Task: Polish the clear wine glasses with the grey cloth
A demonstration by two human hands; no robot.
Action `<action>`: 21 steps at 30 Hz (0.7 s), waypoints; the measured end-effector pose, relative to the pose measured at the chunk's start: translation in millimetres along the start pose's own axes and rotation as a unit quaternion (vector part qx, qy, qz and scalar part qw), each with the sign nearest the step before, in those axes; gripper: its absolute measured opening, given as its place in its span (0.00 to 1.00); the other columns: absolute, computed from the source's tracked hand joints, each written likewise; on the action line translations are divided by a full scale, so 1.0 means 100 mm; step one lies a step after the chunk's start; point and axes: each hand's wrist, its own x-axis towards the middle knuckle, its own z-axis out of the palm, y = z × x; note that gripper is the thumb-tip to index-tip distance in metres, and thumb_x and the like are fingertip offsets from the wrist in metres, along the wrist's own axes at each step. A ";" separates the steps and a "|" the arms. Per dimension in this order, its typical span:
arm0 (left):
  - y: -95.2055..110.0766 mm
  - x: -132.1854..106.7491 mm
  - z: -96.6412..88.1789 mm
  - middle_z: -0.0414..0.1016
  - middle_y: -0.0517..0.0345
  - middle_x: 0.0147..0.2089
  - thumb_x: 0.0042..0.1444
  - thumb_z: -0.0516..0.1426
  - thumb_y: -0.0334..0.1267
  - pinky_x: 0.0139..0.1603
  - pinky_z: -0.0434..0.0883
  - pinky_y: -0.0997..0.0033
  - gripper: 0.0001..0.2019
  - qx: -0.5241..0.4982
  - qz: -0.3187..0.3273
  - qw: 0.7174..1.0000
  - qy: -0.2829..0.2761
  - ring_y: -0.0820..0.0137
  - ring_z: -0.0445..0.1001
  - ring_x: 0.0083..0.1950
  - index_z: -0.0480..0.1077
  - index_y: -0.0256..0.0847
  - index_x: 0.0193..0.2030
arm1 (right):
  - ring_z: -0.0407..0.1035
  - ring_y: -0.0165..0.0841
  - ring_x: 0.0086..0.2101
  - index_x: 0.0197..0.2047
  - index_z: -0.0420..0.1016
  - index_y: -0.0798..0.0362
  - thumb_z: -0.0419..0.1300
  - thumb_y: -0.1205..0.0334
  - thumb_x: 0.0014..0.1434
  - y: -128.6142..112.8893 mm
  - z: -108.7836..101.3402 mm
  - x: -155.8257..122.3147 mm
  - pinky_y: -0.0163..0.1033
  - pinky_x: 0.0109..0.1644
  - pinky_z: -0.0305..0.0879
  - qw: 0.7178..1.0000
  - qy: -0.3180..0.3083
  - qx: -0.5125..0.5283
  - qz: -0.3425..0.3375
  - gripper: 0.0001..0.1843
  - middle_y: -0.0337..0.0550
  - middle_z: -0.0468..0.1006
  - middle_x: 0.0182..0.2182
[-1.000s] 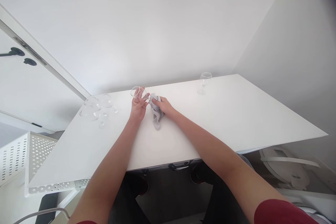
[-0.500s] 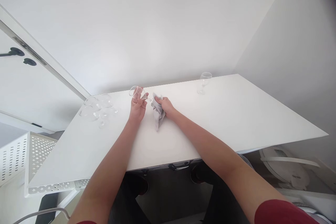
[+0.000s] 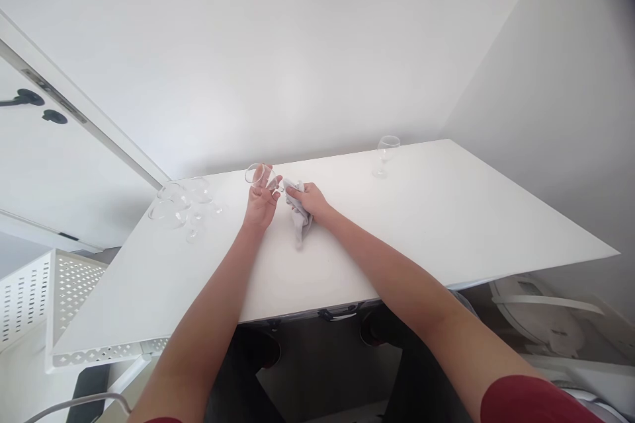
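Note:
A clear wine glass (image 3: 256,175) lies tilted on its side in the air, its rim to the left and its foot end to the right. My left hand (image 3: 262,201) is closed around the bowl from below. My right hand (image 3: 313,201) grips a light grey cloth (image 3: 300,219), pressed by the thumb and folded about the foot end of the glass. The cloth hides the foot, and its loose corner hangs toward the table.
Several clear stemmed glasses (image 3: 171,211) stand grouped at the left of the white table (image 3: 397,238). A single wine glass (image 3: 387,155) stands near the back edge on the right. A white perforated cart (image 3: 74,291) adjoins the table's left side.
My right hand has shifted the cloth slightly around the foot end, so its folds and hanging corner lie differently. My left hand and the glass have barely moved.

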 end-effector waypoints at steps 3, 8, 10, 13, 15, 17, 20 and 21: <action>0.00 0.00 -0.01 0.50 0.55 0.81 0.45 0.72 0.60 0.43 0.75 0.74 0.43 -0.005 0.001 1.000 0.006 0.54 0.67 0.72 0.67 0.62 0.68 | 0.71 0.32 0.24 0.29 0.78 0.55 0.71 0.47 0.57 -0.02 -0.01 -0.01 0.37 0.30 0.69 1.000 0.003 -0.001 0.012 0.19 0.47 0.82 0.27; 0.02 -0.01 0.01 0.51 0.57 0.80 0.43 0.72 0.62 0.45 0.77 0.69 0.43 -0.011 -0.004 1.000 0.003 0.52 0.65 0.72 0.67 0.61 0.67 | 0.75 0.33 0.31 0.36 0.79 0.56 0.68 0.47 0.60 -0.08 0.02 -0.06 0.35 0.35 0.71 0.993 -0.091 0.069 0.022 0.18 0.47 0.84 0.34; 0.03 -0.02 0.02 0.52 0.56 0.80 0.42 0.72 0.63 0.44 0.77 0.68 0.44 -0.011 -0.009 1.000 -0.003 0.51 0.67 0.71 0.68 0.61 0.67 | 0.76 0.33 0.32 0.37 0.79 0.56 0.68 0.48 0.60 -0.08 0.03 -0.06 0.35 0.36 0.71 0.990 -0.112 0.077 0.021 0.17 0.47 0.84 0.34; 0.04 -0.03 0.04 0.55 0.56 0.78 0.41 0.73 0.61 0.43 0.76 0.69 0.42 -0.014 -0.014 1.000 -0.014 0.52 0.68 0.70 0.69 0.62 0.65 | 0.75 0.33 0.28 0.34 0.77 0.56 0.69 0.50 0.59 -0.06 0.03 -0.05 0.36 0.33 0.69 0.996 -0.075 0.050 0.019 0.16 0.45 0.82 0.29; 0.04 -0.02 0.05 0.56 0.57 0.78 0.42 0.74 0.59 0.41 0.75 0.71 0.41 -0.018 -0.012 1.000 -0.015 0.53 0.69 0.69 0.71 0.62 0.64 | 0.71 0.31 0.25 0.30 0.76 0.55 0.69 0.50 0.58 -0.05 0.02 -0.04 0.36 0.30 0.67 0.999 -0.033 0.021 0.017 0.16 0.43 0.80 0.26; 0.03 -0.02 0.05 0.54 0.58 0.79 0.42 0.74 0.59 0.41 0.75 0.72 0.41 -0.017 -0.009 1.000 -0.010 0.54 0.68 0.70 0.70 0.62 0.65 | 0.69 0.29 0.23 0.28 0.75 0.55 0.70 0.50 0.58 -0.04 0.00 -0.03 0.35 0.29 0.66 1.000 -0.007 0.000 0.014 0.17 0.42 0.78 0.24; 0.02 -0.01 0.05 0.52 0.57 0.80 0.43 0.73 0.61 0.44 0.76 0.70 0.42 -0.006 -0.012 1.000 -0.001 0.53 0.66 0.71 0.68 0.62 0.66 | 0.69 0.29 0.23 0.29 0.76 0.56 0.69 0.49 0.58 -0.04 -0.01 -0.01 0.36 0.29 0.66 1.000 0.002 -0.002 0.022 0.18 0.43 0.78 0.24; 0.02 -0.01 0.04 0.52 0.57 0.80 0.42 0.73 0.62 0.45 0.76 0.70 0.43 -0.003 -0.013 1.000 0.002 0.53 0.66 0.72 0.68 0.61 0.67 | 0.69 0.30 0.23 0.30 0.77 0.56 0.69 0.49 0.58 -0.04 -0.01 -0.01 0.36 0.29 0.67 1.000 -0.002 0.008 0.026 0.18 0.44 0.78 0.25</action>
